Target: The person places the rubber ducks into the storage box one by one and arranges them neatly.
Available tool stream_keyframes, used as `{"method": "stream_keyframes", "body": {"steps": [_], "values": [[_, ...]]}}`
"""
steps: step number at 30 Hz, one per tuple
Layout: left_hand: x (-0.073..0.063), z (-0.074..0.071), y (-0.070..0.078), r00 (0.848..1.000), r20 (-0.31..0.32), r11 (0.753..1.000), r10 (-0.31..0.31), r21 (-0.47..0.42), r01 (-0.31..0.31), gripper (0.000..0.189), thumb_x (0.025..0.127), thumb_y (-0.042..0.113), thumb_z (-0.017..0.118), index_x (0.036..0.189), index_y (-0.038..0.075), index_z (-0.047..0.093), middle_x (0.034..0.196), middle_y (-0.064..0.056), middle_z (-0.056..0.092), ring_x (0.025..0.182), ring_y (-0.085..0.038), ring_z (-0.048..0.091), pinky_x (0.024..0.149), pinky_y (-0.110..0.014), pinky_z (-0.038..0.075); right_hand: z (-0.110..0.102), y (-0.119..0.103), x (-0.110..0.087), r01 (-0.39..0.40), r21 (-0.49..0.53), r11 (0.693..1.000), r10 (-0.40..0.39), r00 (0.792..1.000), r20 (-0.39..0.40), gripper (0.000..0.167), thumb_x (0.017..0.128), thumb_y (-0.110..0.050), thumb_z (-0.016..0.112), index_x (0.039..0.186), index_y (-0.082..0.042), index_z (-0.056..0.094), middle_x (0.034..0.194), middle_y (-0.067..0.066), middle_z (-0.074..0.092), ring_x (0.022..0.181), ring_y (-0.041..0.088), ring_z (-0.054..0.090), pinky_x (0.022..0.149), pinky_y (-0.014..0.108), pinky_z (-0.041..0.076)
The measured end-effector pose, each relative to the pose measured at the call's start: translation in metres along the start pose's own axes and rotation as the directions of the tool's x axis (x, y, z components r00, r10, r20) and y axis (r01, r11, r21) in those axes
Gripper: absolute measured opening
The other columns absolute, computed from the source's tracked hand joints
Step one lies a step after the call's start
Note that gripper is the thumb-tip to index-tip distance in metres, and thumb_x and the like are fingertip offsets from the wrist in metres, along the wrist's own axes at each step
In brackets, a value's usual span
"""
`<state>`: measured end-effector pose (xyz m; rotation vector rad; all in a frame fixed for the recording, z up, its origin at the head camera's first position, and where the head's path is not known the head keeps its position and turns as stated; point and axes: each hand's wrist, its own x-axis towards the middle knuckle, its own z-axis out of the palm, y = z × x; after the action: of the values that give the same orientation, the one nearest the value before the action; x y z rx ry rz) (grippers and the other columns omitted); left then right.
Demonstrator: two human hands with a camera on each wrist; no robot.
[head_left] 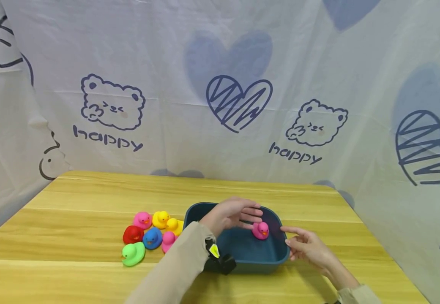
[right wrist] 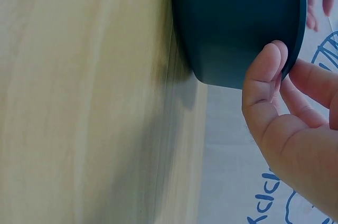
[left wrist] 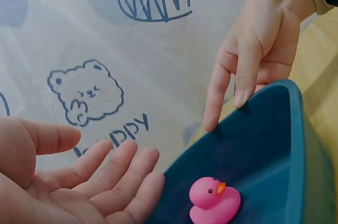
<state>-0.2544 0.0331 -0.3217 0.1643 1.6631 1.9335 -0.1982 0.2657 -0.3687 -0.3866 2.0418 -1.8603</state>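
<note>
A dark teal plastic basin (head_left: 250,253) stands on the table with one pink rubber duck (head_left: 260,230) inside, near its right end. My left hand (head_left: 235,214) hovers over the basin, palm up with fingers loosely extended and nothing in them. In the left wrist view the left hand (left wrist: 90,187) is just left of the pink duck (left wrist: 214,202), apart from it. At the basin's right end, my right hand (head_left: 309,250) pinches the rim. The right wrist view has the right hand (right wrist: 296,129) with thumb and fingers on either side of the basin's edge (right wrist: 302,23).
Left of the basin sits a cluster of rubber ducks: a red duck (head_left: 133,234), a blue duck (head_left: 152,238), a green duck (head_left: 133,254), plus pink and yellow ones. My left forearm partly covers the basin's left side. A printed cloth (head_left: 166,105) hangs behind the wooden table (head_left: 71,240).
</note>
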Motion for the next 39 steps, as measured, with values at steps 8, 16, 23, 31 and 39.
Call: {"method": "stream_keyframes", "body": {"steps": [8, 16, 23, 31, 39], "values": [[-0.014, -0.005, 0.005, 0.988, 0.076, 0.972, 0.135, 0.185, -0.147, 0.034, 0.093, 0.017, 0.048, 0.116, -0.007, 0.053, 0.094, -0.012, 0.064, 0.095, -0.030, 0.059, 0.075, -0.035, 0.049, -0.001, 0.001, 0.000, 0.006, 0.009, 1.000, -0.006, 1.000, -0.003, 0.050, 0.090, -0.006, 0.052, 0.130, 0.014, 0.028, 0.072, 0.006, 0.055, 0.061, 0.010, 0.056, 0.057, 0.022, 0.049], [-0.032, -0.008, 0.005, 0.968, 0.082, 0.892, 0.237, 0.377, -0.250, 0.021, 0.090, 0.012, 0.053, 0.103, -0.003, 0.059, 0.094, -0.012, 0.062, 0.088, -0.024, 0.060, 0.072, -0.033, 0.049, -0.001, 0.001, 0.000, 0.000, 0.017, 1.000, 0.000, 1.000, -0.007, 0.051, 0.090, -0.005, 0.052, 0.130, 0.014, 0.027, 0.071, 0.006, 0.055, 0.060, 0.010, 0.056, 0.057, 0.022, 0.049], [-0.045, -0.009, 0.001, 0.932, 0.077, 0.802, 0.355, 0.488, -0.346, 0.016, 0.089, 0.012, 0.056, 0.099, 0.001, 0.061, 0.088, -0.003, 0.060, 0.080, -0.018, 0.056, 0.068, -0.029, 0.048, 0.000, 0.000, -0.001, 0.002, 0.022, 1.000, -0.002, 1.000, -0.003, 0.051, 0.090, -0.005, 0.052, 0.130, 0.014, 0.028, 0.071, 0.006, 0.055, 0.059, 0.010, 0.056, 0.057, 0.022, 0.050], [-0.055, -0.017, -0.008, 0.844, 0.123, 0.621, 0.522, 0.624, -0.474, 0.018, 0.084, 0.014, 0.062, 0.100, 0.005, 0.063, 0.092, -0.002, 0.062, 0.083, -0.013, 0.056, 0.072, -0.024, 0.047, 0.000, 0.001, -0.001, -0.005, 0.024, 1.000, 0.005, 1.000, -0.002, 0.051, 0.090, -0.005, 0.052, 0.131, 0.014, 0.027, 0.071, 0.006, 0.055, 0.059, 0.010, 0.056, 0.056, 0.022, 0.050], [-0.067, -0.031, -0.014, 0.833, 0.133, 0.605, 0.537, 0.628, -0.491, 0.025, 0.081, 0.017, 0.067, 0.104, 0.007, 0.065, 0.097, 0.000, 0.063, 0.090, -0.016, 0.057, 0.074, -0.023, 0.047, 0.000, 0.001, -0.001, -0.004, 0.016, 1.000, 0.004, 1.000, -0.003, 0.052, 0.090, -0.006, 0.051, 0.131, 0.014, 0.025, 0.070, 0.005, 0.055, 0.059, 0.010, 0.056, 0.056, 0.022, 0.050]]}}
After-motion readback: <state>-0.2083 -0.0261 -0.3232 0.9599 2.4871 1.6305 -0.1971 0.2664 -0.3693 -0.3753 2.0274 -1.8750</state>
